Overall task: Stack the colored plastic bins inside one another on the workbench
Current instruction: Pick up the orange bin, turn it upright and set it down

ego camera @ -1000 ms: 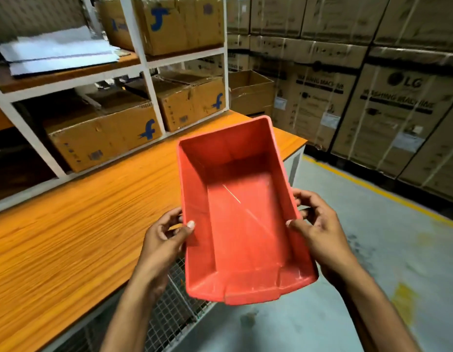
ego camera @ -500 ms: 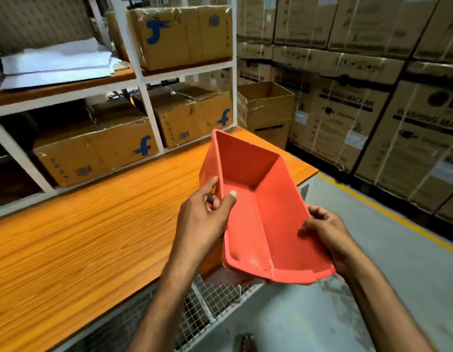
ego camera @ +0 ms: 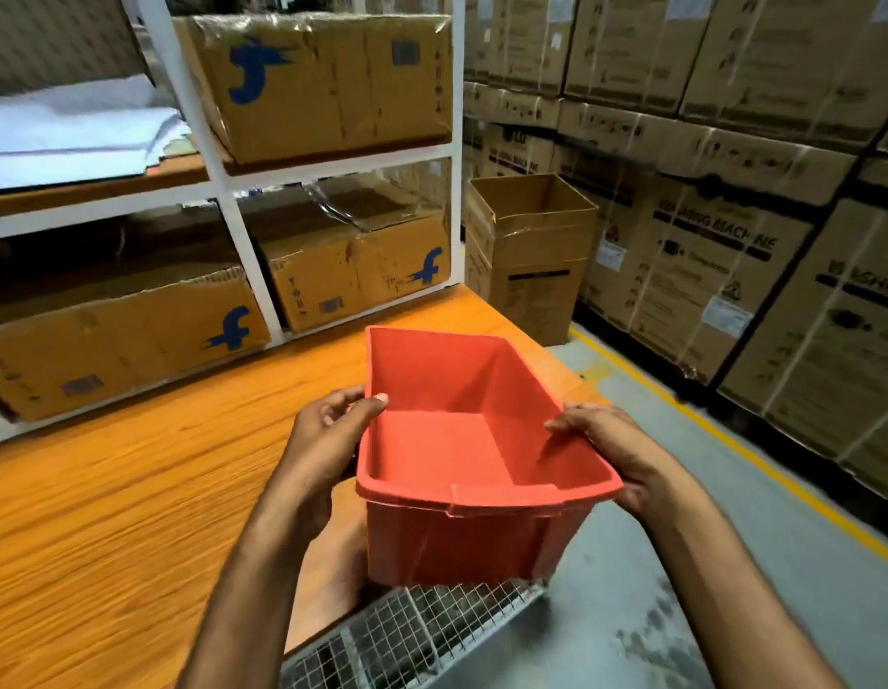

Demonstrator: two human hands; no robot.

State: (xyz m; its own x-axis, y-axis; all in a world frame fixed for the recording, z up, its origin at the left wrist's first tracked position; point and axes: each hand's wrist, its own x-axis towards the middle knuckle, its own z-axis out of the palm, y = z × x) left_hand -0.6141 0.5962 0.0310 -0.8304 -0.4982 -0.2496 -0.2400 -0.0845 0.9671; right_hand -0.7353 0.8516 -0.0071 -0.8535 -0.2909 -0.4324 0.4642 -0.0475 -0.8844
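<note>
Red plastic bin (ego camera: 461, 455): is being held upright, open side up and with nothing inside, at the near right edge of the workbench (ego camera: 133, 489); whether its base is touching the bench top cannot be told.
Left hand (ego camera: 327, 440): is gripping the bin's left wall, thumb hooking over the rim into the bin, fingers curling against the outside.
Right hand (ego camera: 611, 450): is clasping the bin's right wall, thumb lying along the rim, fingers wrapping the outside out of view.
Workbench: is stretching away to the left as an orange wood-grain top.
Wire mesh (ego camera: 407, 634): is showing below the workbench's near edge, under the bin.
White shelf frame (ego camera: 243, 241): is standing along the far side of the workbench.
Cardboard boxes with a blue logo (ego camera: 362, 276): are sitting in the frame's bays above the workbench's far side.
White sheets (ego camera: 73, 131): are lying on the upper shelf, above the workbench's far left.
Open carton (ego camera: 531, 251): is standing on the floor past the workbench's far right corner.
Washing machine cartons (ego camera: 705, 271): are standing stacked to the right of the workbench, beyond a yellow floor line (ego camera: 730, 440).
</note>
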